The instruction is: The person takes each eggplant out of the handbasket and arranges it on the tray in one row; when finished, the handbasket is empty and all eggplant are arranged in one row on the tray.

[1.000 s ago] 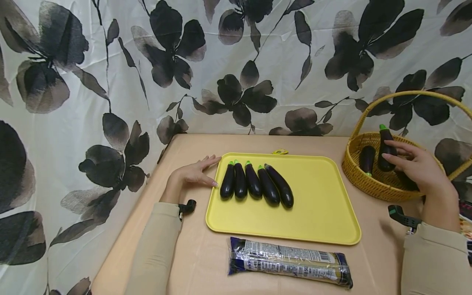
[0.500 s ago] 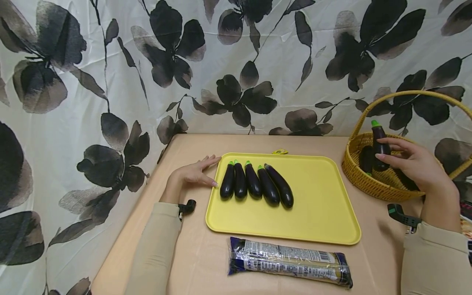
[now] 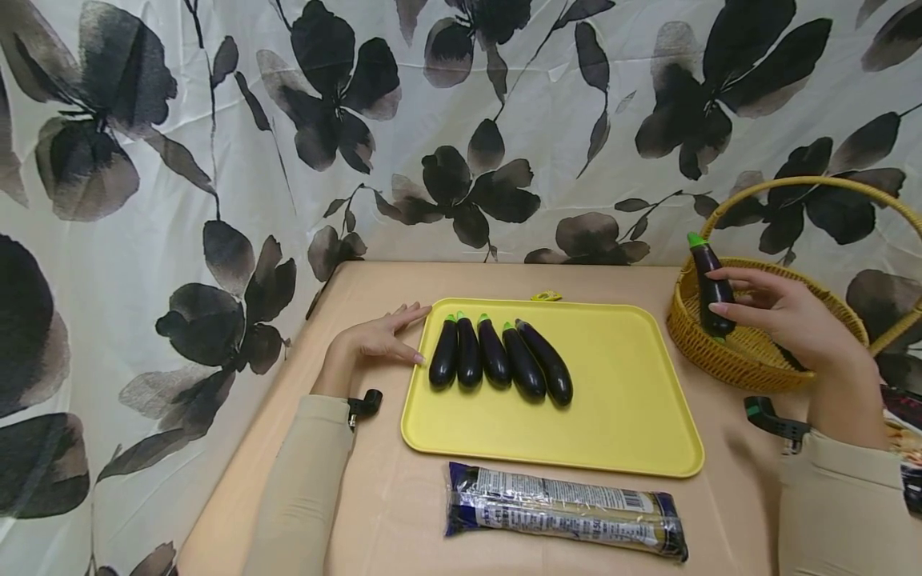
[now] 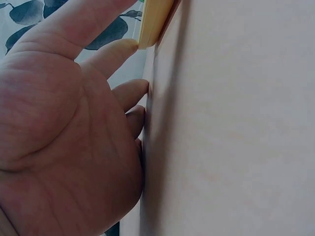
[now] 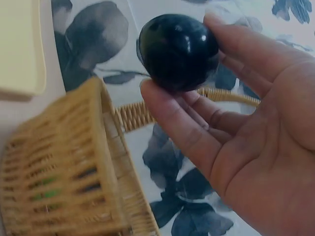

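Between thumb and fingers, my right hand [image 3: 799,320] pinches a dark eggplant [image 3: 709,288] with a green stem end, held above the left rim of the wicker basket [image 3: 720,360]. In the right wrist view the rounded end of that eggplant [image 5: 178,51] faces the camera. My left hand [image 3: 374,336] lies at the left edge of the yellow tray [image 3: 612,432], its fingers extended and touching the rim. The left wrist view shows its palm [image 4: 74,128] and a fingertip against the tray's edge [image 4: 156,22]. Several eggplants [image 3: 494,352] lie side by side on the tray's left half.
A clear-and-blue printed package [image 3: 565,510] lies in front of the tray. Behind it is a small yellow object [image 3: 546,296]. The basket's tall handle [image 3: 814,182] arches above it. A floral curtain [image 3: 461,120] hangs behind the table. Colourful packaging [image 3: 903,432] shows at the right edge.
My right hand has lifted the eggplant up from inside the basket and moved it left to the rim. The left hand and the eggplants on the tray have stayed put.
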Motion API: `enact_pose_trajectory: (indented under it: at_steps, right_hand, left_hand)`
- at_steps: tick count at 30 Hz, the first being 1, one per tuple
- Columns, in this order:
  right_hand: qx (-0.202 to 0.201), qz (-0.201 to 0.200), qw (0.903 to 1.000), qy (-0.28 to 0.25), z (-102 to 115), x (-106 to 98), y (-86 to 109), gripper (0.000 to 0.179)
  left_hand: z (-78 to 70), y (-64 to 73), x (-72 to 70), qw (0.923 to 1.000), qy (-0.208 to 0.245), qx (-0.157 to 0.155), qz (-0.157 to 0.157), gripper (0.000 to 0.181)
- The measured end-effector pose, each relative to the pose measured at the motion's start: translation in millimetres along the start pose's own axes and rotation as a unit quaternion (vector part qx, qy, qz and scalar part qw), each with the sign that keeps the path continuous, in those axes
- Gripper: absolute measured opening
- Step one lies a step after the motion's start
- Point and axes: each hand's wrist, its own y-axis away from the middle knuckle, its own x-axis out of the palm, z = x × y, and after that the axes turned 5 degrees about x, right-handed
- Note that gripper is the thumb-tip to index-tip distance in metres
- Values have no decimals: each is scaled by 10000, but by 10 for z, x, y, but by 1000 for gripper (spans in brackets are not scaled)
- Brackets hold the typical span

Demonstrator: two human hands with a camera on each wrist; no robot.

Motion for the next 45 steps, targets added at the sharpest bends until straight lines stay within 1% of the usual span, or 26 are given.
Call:
enact_pose_trajectory:
  at_steps: [4, 6, 8, 12, 15, 19, 23, 26, 28, 32, 35, 40, 45]
  right_hand:
    - [-317, 95, 9993, -187, 133, 64, 5, 48]
    - [-370, 136, 9990, -223, 197, 101, 11, 48]
    - [-379, 195, 9988, -233, 255, 138, 17, 48]
    - [-334, 363, 9979, -429, 361, 229, 14, 49]
    - [-347, 470, 9966, -588, 426, 300, 10, 50]
    - [-385, 673, 9948, -654, 505, 400, 7, 49]
    - [-502, 963, 9921, -625, 585, 521, -8, 48]
    - [-666, 1143, 9903, -436, 641, 622, -29, 49]
    - [-703, 1272, 9887, -371, 673, 689, -42, 49]
    - [-796, 1532, 9847, -220, 706, 810, -64, 49]
    - [-831, 1716, 9814, -245, 707, 891, -78, 48]
    - [-828, 1918, 9777, -217, 718, 1015, -106, 48]
    - [-883, 2065, 9745, -40, 724, 1114, -124, 47]
  left_hand:
    - [3, 5, -14, 10000, -39, 3, 19, 114]
    - [3, 10, -19, 10000, -42, 3, 26, 114]
    - [1, 16, -22, 10000, -24, 5, 35, 115]
    - [5, 25, -22, 10000, 15, 28, 59, 115]
    - [18, 30, -19, 9999, -6, 64, 77, 114]
    - [21, 37, -20, 9999, -43, 109, 88, 113]
    - [20, 40, -25, 9999, -23, 116, 100, 114]
    - [22, 42, -29, 9999, 8, 107, 101, 114]
    - [26, 43, -31, 9999, 12, 100, 103, 114]
    - [31, 53, -39, 9999, 12, 102, 116, 115]
    - [31, 65, -44, 9999, 11, 111, 122, 114]
    - [23, 82, -52, 9998, 19, 129, 155, 114]
    - [18, 98, -66, 9997, -4, 157, 182, 114]
